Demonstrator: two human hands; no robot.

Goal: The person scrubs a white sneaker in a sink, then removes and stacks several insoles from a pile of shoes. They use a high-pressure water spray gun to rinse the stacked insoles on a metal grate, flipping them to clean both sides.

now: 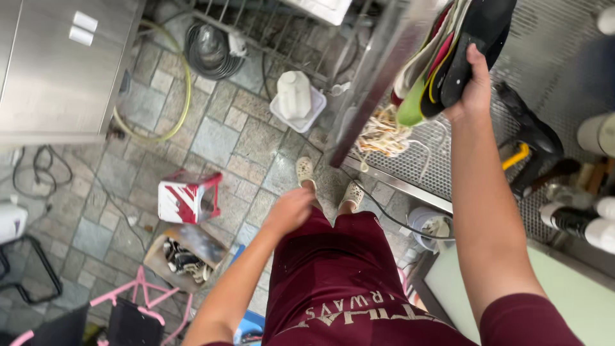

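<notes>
Hands first: right hand [473, 90] up at one o'clock, clenched round a stack of insoles [442, 57], thumb over the dark top one, green and red edges fanned out below. Left hand [289, 210] hanging loose near the middle, over the floor, fingers curled inward and blurred, holding nothing visible; cannot tell more.

Largest to smallest around them:

- Stone-tiled floor [211, 138], filling the left half.
- Perforated metal counter [551, 57] at two o'clock, directly beneath the insoles.
- Steel cabinet [57, 70] at ten o'clock.
- Slanting metal bar [378, 77] at twelve o'clock, just left of the insoles.
- Pink metal frame [138, 298] at seven o'clock.
- Yellow-green hose [182, 96] curving at eleven o'clock, with a coil of black cable [208, 54] beside it.
- Red and white stool [189, 197] at nine o'clock, near the left hand.
- Open cardboard box [186, 256] of dark scraps, just below the stool.
- White jug [295, 95] in a white tray, at twelve o'clock.
- Bundle of pale laces [383, 133] on the counter edge, under the insoles.
- Black tool with a yellow handle [522, 154] at three o'clock.
- White bottles [599, 224] along the right edge.
</notes>
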